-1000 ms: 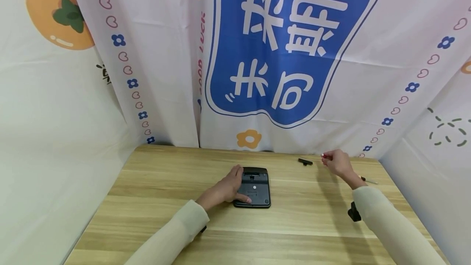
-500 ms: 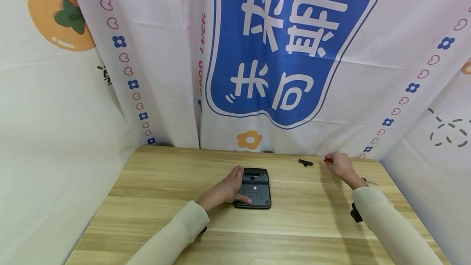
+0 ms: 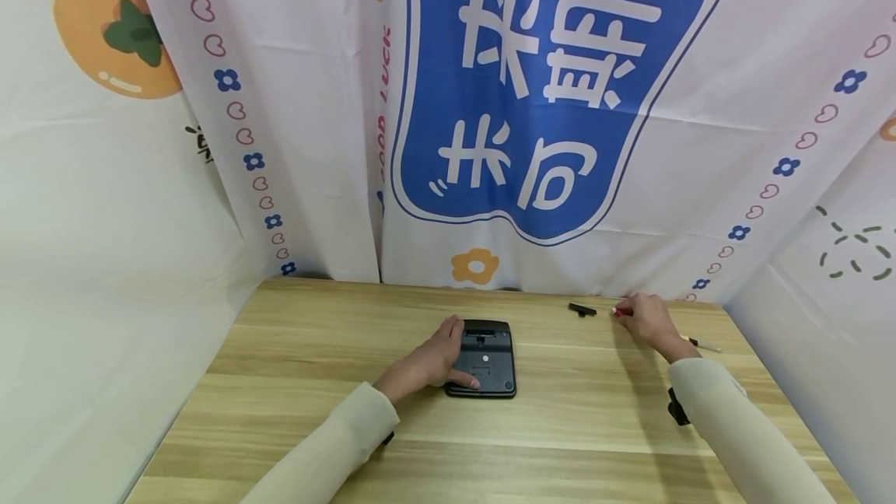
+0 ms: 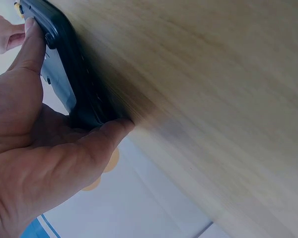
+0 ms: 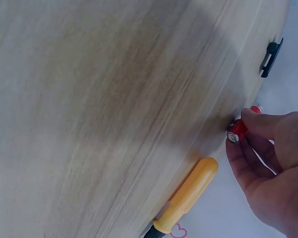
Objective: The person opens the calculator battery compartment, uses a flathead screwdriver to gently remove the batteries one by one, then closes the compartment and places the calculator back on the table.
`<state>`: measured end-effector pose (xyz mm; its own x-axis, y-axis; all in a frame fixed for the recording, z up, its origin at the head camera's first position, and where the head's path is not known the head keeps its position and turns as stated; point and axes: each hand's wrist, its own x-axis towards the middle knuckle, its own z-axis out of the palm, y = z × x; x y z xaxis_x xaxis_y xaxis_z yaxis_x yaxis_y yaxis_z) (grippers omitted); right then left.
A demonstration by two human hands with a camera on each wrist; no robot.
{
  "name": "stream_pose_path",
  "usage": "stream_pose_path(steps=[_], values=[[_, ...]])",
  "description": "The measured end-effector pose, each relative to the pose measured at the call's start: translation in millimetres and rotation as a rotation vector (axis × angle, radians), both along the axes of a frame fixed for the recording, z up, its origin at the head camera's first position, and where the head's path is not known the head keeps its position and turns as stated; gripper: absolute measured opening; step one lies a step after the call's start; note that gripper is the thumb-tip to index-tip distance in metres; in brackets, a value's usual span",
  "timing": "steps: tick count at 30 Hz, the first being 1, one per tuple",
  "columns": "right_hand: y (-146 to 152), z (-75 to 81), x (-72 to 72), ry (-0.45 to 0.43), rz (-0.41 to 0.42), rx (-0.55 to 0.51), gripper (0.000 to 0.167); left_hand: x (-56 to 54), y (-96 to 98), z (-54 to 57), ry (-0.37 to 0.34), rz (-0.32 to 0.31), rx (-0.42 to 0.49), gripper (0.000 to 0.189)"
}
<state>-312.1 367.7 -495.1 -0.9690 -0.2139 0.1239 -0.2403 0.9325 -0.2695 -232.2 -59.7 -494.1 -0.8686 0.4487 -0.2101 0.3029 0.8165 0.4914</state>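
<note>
A flat black device, shaped like a calculator [image 3: 494, 370], lies back side up on the table, with a recessed slot near its far edge. My left hand [image 3: 432, 355] holds it by the left side, thumb on the near part of the back and fingers at the far left. In the left wrist view, fingertips grip the edge of the black casing [image 4: 64, 82]. Farther right, my right hand [image 3: 651, 321] pinches a small red battery [image 5: 238, 130] between thumb and fingers, close to the table's back edge. Its metal end shows in the right wrist view.
A small black cover piece [image 3: 582, 309] lies on the wooden table [image 3: 560, 442] left of my right hand. A screwdriver with a yellow handle [image 5: 191, 193] lies beside that hand, its shaft [image 3: 708, 346] pointing right. Printed cloth [image 3: 336, 239] hangs behind the table.
My right hand has come slightly nearer and lower with the battery, whose angle in the fingers has shifted a little. My left hand and the black device stay where they were.
</note>
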Motion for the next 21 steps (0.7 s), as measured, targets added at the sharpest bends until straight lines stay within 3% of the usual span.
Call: stream_pose_path(steps=[9, 21], values=[[2.3, -4.9, -4.6, -0.043, -0.020, 0.012, 0.016, 0.1, 0.4, -0.6, 0.005, -0.001, 0.002, 0.116], [9.0, -9.4, -6.6, 0.014, 0.035, 0.014, 0.012, -1.0, -0.2, -1.1, 0.006, -0.002, -0.005, 0.117]])
